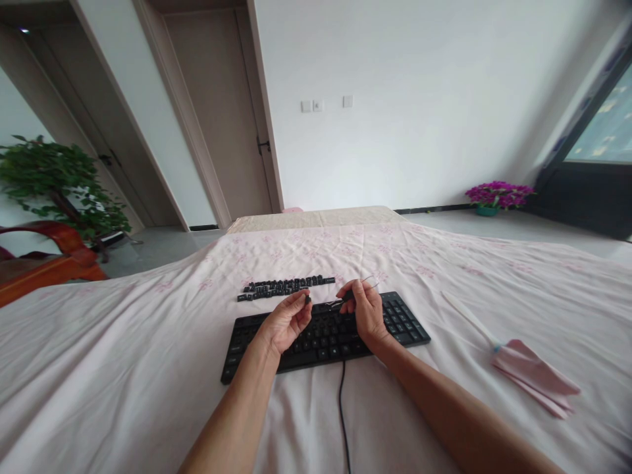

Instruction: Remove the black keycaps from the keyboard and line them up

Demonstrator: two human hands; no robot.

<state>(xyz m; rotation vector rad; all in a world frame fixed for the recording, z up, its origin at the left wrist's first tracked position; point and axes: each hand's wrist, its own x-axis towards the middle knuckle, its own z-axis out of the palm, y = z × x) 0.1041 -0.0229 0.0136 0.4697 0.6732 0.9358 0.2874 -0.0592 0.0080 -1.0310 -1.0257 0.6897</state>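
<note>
A black keyboard (320, 353) lies on the cloth below both hands, partly hidden by them, with its cable toward me. My left hand (289, 324) is closed above the keyboard's left half. Thumb and fingers pinch a small black keycap (308, 299). Over the right half, my right hand (366, 313) is closed around a small black keycap puller (348, 297) with thin wires. Its wire ends point left, toward the left hand, and are apart from the keycap. Several loose keycaps (281, 288) lie in rows just beyond the keyboard.
A pink cloth duster (530, 372) with a white stick lies to the right. The black cable (343, 415) runs to the near edge of the view. A creased, flower-patterned cloth (162, 368) covers the surface. At far left stands a wooden chair (54, 263).
</note>
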